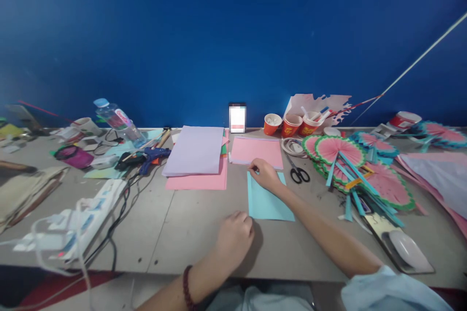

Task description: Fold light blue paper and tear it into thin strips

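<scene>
My left hand (235, 237), with a dark red bead bracelet (187, 287) at the wrist, rests on the table as a loose fist. Nothing sticks out of it. Farther forward, my right hand (265, 175) has its fingers curled together over the top edge of a light blue sheet (272, 204). Whatever its fingertips hold, if anything, is too small to tell. A pink sheet (257, 150) lies just beyond that hand. Black-handled scissors (299, 175) lie to its right, apart from it.
Pale purple paper (195, 150) lies over pink sheets at centre left. A blue glue gun (151, 158), a bottle (120, 121) and a power strip (91, 218) lie left. Red paper cups (292, 126) stand behind; pink paper fans (339, 150) and a mouse (406, 248) lie right.
</scene>
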Tool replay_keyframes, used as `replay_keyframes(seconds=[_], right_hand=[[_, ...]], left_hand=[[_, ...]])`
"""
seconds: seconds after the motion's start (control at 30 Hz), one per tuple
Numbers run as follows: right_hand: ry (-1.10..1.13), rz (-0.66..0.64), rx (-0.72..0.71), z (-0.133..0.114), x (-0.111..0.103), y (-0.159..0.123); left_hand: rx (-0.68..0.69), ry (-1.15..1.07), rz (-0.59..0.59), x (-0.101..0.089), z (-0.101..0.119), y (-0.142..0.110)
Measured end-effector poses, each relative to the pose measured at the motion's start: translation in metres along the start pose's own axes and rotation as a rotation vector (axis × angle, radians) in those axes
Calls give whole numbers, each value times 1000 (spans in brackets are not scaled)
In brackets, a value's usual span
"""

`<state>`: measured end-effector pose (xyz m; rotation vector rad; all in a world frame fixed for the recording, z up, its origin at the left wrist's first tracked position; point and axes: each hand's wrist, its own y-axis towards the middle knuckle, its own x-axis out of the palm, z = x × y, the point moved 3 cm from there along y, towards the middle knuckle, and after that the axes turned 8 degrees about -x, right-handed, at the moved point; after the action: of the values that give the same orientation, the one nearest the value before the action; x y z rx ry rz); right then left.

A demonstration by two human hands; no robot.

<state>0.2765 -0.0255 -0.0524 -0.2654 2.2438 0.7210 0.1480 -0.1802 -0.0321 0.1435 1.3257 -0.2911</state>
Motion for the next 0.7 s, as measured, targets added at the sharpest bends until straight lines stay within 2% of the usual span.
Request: replay_keyframes(seconds=[0.13, 0.23, 0.37, 0.43, 0.57, 0.7], right_hand=[[-5, 0, 6, 1, 0, 0], [-6, -7, 5, 2, 1, 0], [-21, -26, -4, 1, 2, 0], [-19, -16, 5, 0, 1, 0], [52, 30, 53, 2, -3, 0], [131, 57, 94, 5, -5, -1]], left_hand=[[-7, -10, -40, 0, 3, -5], [-6, -72, -20, -8, -1, 1], [-19, -145, 149, -25, -13, 32], [-9, -141, 217, -27, -18, 53], [67, -80, 317, -14, -20, 81], [117, -142, 374, 1, -23, 82]])
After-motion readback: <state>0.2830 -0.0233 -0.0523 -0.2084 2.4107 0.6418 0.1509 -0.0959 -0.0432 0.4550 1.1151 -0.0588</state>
